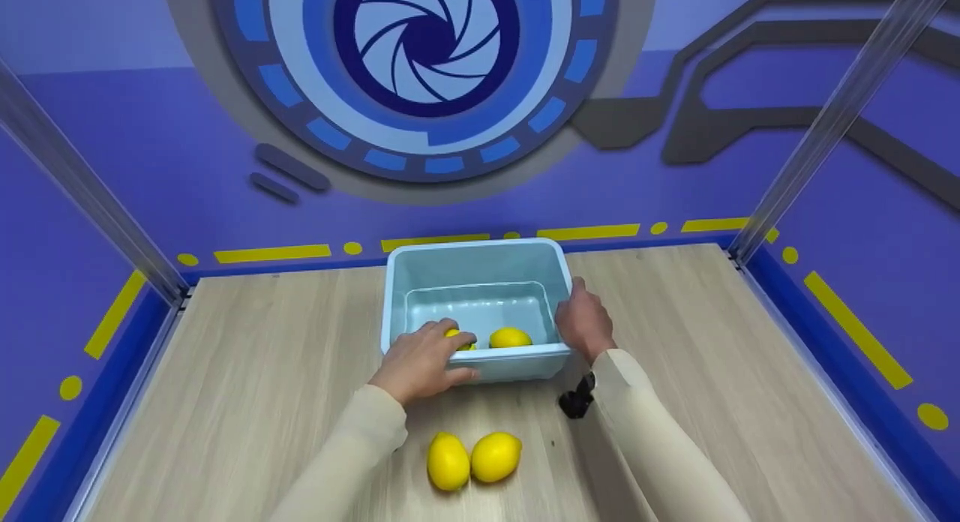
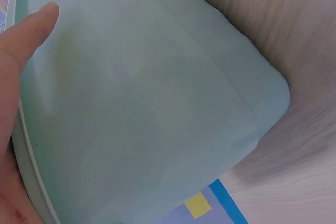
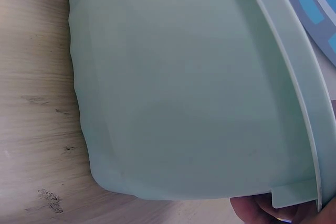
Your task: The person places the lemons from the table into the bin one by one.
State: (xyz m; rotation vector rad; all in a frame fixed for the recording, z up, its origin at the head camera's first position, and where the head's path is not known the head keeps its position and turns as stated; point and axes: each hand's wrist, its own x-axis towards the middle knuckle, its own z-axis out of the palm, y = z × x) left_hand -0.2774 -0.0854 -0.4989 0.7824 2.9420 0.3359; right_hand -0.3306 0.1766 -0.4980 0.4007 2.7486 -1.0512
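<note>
A light blue plastic bin (image 1: 480, 368) stands at the back of the tabletop. My left hand (image 1: 424, 361) grips its front wall near the left corner, fingers over the rim and thumb along the outside; in the left wrist view the thumb (image 2: 31, 32) lies against the outer wall. Inside, one lemon (image 1: 451, 332) shows partly behind the left fingers. Another lemon (image 1: 510, 337) lies beside it along the front wall. My right hand (image 1: 585, 319) holds the bin's right rim near the front corner, its fingers (image 3: 252, 211) curled under the edge in the right wrist view.
Two more lemons, a left one (image 1: 448, 462) and a right one (image 1: 496, 457), lie side by side on the wooden tabletop (image 1: 277, 372) in front of the bin. Behind the bin rises a purple-blue printed wall (image 1: 480, 207). Side panels with clear corner posts (image 1: 817, 124) flank the table.
</note>
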